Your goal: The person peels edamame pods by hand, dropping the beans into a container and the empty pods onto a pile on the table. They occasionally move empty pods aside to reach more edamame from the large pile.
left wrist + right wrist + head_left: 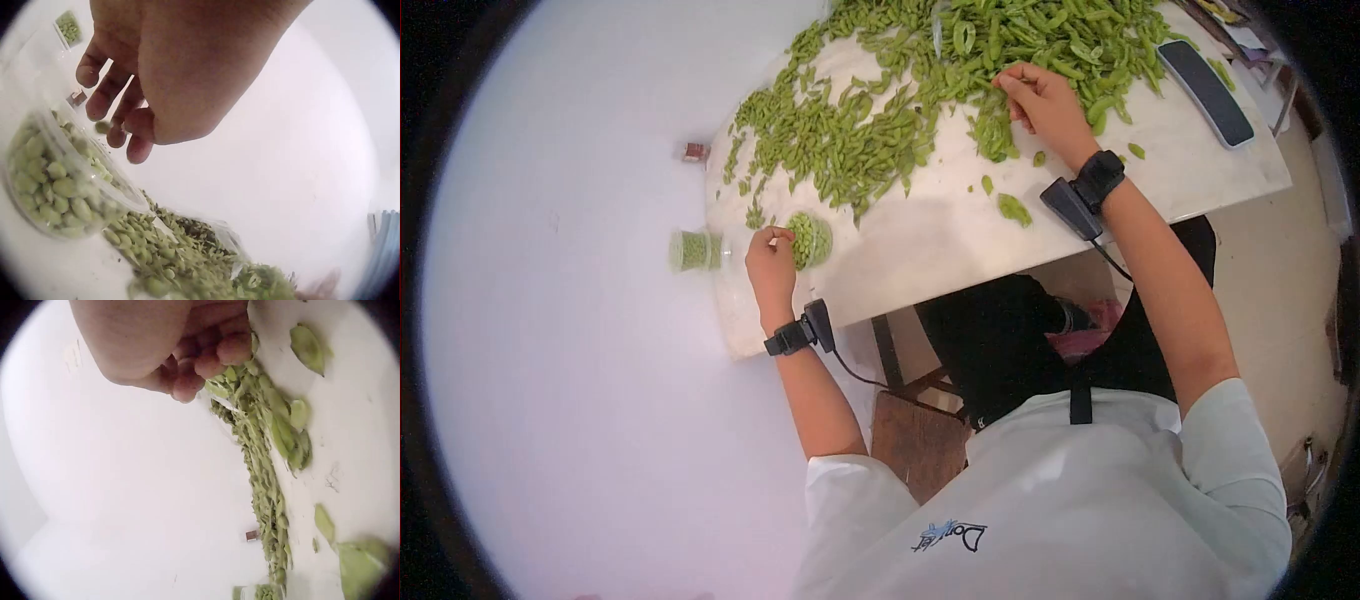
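Observation:
At the table's left end my left hand hangs beside and over a clear plastic tub of shelled green soybeans. Its fingers are loosely bent and spread. One bean shows just off the fingertips, above the tub's rim. Farther right, my right hand is over the near edge of a heap of green soybean pods. Its fingers are curled, with the thumb close to the index finger. I cannot tell whether a pod lies within them.
A spread of smaller pods covers the table's left part. A second clear tub of beans stands at the left edge. A phone lies at right. Loose pods lie near the front edge.

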### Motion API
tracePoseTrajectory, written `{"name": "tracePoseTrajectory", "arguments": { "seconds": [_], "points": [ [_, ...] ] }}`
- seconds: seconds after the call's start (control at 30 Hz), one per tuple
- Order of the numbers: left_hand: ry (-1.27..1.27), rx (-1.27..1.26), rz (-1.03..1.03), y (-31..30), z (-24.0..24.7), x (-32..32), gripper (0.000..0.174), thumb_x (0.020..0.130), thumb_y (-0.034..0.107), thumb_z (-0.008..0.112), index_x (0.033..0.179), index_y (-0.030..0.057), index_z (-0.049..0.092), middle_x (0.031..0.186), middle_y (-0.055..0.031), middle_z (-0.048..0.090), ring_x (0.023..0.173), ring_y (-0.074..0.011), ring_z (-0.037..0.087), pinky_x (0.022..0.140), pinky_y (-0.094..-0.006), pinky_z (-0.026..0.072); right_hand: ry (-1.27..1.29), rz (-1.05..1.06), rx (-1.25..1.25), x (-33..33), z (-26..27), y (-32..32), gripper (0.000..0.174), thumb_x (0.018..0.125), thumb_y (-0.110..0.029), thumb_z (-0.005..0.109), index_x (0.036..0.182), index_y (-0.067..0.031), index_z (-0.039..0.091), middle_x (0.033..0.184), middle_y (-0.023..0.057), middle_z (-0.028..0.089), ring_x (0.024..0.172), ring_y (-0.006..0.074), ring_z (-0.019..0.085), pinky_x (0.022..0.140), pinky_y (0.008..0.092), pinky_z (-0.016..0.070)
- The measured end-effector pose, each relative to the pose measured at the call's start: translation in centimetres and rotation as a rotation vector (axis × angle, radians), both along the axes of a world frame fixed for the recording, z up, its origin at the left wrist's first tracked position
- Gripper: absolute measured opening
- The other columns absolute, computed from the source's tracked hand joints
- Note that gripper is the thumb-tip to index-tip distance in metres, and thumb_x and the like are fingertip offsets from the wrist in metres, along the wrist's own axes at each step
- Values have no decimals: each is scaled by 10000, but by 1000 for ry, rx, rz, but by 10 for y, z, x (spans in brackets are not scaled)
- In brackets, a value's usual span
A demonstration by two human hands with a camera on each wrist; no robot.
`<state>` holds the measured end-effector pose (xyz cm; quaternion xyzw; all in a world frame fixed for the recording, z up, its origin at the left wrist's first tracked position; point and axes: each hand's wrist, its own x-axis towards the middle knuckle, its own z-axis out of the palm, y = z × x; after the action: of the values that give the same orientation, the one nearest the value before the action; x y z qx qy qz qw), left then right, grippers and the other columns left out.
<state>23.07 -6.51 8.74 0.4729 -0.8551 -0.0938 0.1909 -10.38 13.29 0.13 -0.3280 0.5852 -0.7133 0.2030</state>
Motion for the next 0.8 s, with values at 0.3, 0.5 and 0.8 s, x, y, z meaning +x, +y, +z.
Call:
{"name": "tracePoseTrajectory", "arguments": {
  "seconds": [0.3,0.5,0.8],
  "points": [
    [123,53,-244,0,22,-43,201,819,91,517,979,79,639,919,-105,663,776,-246,622,688,-342,467,-93,49,-4,-4,-2,5,215,898,-216,505,954,-41,615,585,-10,535,496,45,455,466,209,369],
    [-179,-56,-306,-4,-3,-103,247,796,114,540,1021,117,642,968,-74,659,870,-280,616,744,-367,474,-73,80,-4,-6,-10,1,218,898,-217,502,953,-35,609,587,1,540,499,59,467,476,217,372],
    [-124,-34,-260,-51,-30,-109,340,756,77,550,1090,106,605,1040,-118,635,945,-290,602,784,-369,472,-46,38,54,-6,-10,0,232,898,-226,507,958,-23,601,583,12,548,500,73,478,484,235,384]
  ]
}}
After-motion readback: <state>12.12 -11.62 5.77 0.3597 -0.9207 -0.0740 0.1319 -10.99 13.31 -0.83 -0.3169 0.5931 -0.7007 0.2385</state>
